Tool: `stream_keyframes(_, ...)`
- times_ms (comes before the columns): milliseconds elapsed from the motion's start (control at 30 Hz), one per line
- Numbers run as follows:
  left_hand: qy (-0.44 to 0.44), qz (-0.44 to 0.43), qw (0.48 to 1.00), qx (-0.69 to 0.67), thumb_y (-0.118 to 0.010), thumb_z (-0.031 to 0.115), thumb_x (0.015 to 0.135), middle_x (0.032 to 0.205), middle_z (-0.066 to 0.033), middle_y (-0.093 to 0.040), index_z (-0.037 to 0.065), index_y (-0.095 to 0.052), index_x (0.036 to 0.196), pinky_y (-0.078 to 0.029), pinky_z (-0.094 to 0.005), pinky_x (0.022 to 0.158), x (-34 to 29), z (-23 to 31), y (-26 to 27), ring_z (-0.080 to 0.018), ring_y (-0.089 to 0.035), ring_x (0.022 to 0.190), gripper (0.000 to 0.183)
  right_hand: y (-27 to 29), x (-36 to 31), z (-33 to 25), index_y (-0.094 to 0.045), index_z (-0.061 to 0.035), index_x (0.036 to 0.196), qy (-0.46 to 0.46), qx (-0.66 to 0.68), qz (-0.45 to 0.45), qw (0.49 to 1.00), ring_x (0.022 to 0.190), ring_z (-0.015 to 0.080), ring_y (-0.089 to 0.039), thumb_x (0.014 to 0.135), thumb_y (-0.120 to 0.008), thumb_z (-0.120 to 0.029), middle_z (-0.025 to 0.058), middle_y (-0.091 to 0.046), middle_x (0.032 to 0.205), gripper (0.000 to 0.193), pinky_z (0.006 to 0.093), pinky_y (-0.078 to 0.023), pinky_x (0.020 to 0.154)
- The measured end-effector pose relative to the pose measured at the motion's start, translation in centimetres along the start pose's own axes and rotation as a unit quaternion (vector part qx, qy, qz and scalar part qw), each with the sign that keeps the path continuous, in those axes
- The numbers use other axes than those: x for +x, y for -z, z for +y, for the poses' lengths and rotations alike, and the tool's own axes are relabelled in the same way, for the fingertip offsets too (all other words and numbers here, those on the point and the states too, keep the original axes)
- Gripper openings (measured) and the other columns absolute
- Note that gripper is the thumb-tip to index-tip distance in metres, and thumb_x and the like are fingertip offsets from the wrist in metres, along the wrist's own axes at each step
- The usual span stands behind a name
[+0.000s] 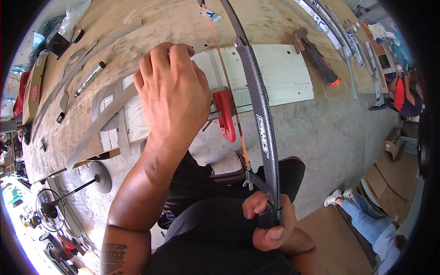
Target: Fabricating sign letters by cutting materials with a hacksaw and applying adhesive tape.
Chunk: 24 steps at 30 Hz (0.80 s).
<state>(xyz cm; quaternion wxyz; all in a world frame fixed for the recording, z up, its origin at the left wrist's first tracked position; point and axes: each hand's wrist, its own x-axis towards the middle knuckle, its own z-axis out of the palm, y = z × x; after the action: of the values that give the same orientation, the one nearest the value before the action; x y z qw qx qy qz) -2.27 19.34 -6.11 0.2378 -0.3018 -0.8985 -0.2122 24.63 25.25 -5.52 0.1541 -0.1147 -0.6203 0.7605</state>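
My right hand (270, 224) is wrapped around the dark handle of a hacksaw, low in front of my body. Its black frame (261, 105) rises toward the far side of the bench, with an orange blade (223, 64) stretched along its left. Fingers bent, my left hand (174, 91) presses down at the bench's near edge over a long flat grey strip (101, 121), which runs out to the lower left. What lies beneath the palm is hidden. Beside that hand, left of the blade, a red clamp (224, 114) hangs at the edge of a whitish board (279, 73).
A hammer (316, 57) lies at the board's right end. Curved grey strips (110, 39) and a marker pen (90, 79) are on the wooden bench (174, 23) at left. A fan (50, 208) stands lower left. Another person's legs (366, 217) show at lower right.
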Motion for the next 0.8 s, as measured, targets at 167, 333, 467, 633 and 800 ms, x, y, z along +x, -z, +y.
stream_keyframes(167,0.000,0.002,1.000,0.006,-0.062,0.008,0.086,0.117,-0.0137,-0.057,0.005,-0.061,0.112,-0.038,-0.0470,0.099,-0.2,-0.2,0.1,-0.0346,-0.052,0.114,0.027,0.7,-3.1,0.8,-0.052,0.0018,0.102,-0.010,-0.032,0.002,0.999,0.068,0.0186,-0.060,0.091,-0.066,-0.049,0.0160,-0.062,0.083,0.053,0.0327,-0.051,0.063)
stream_keyframes(333,-0.002,0.007,1.000,0.004,-0.062,0.007,0.085,0.118,-0.0141,-0.056,0.005,-0.060,0.113,-0.038,-0.0474,0.100,-0.1,-0.2,0.2,-0.0348,-0.051,0.114,0.028,0.4,-3.7,0.8,-0.052,0.0011,0.098,0.024,-0.041,0.025,0.999,0.066,0.0165,-0.059,0.092,-0.062,-0.050,0.0151,-0.062,0.082,0.052,0.0313,-0.050,0.062)
stream_keyframes(467,-0.011,0.007,1.000,-0.006,-0.061,0.007,0.085,0.118,-0.0139,-0.056,0.005,-0.060,0.113,-0.038,-0.0476,0.100,-0.2,0.2,-0.2,-0.0347,-0.052,0.114,0.029,-1.7,2.5,-1.1,-0.051,-0.0019,0.099,-0.037,-0.064,0.106,0.992,0.064,0.0225,-0.056,0.092,-0.057,-0.066,0.0143,-0.056,0.074,0.065,0.0355,-0.047,0.058)
stream_keyframes(633,0.012,-0.005,1.000,-0.017,-0.061,0.005,0.085,0.116,-0.0134,-0.057,0.005,-0.060,0.113,-0.039,-0.0477,0.098,-0.2,-0.4,-0.2,-0.0343,-0.053,0.112,0.028,1.6,6.9,-5.0,-0.049,-0.0069,0.101,0.055,0.090,0.070,0.992,0.074,0.0204,-0.052,0.094,-0.057,-0.062,0.0073,-0.051,0.084,0.056,0.0384,-0.046,0.067)
stream_keyframes(800,0.011,-0.009,0.998,-0.060,-0.057,0.000,0.085,0.114,-0.0119,-0.059,0.006,-0.060,0.110,-0.040,-0.0458,0.096,0.0,-0.5,0.2,-0.0328,-0.054,0.108,0.026,8.3,9.5,-7.4,-0.045,-0.0083,0.107,0.208,-0.121,0.094,0.966,0.076,0.0179,-0.047,0.101,-0.055,-0.027,0.0064,-0.046,0.088,0.022,0.0367,-0.040,0.070)
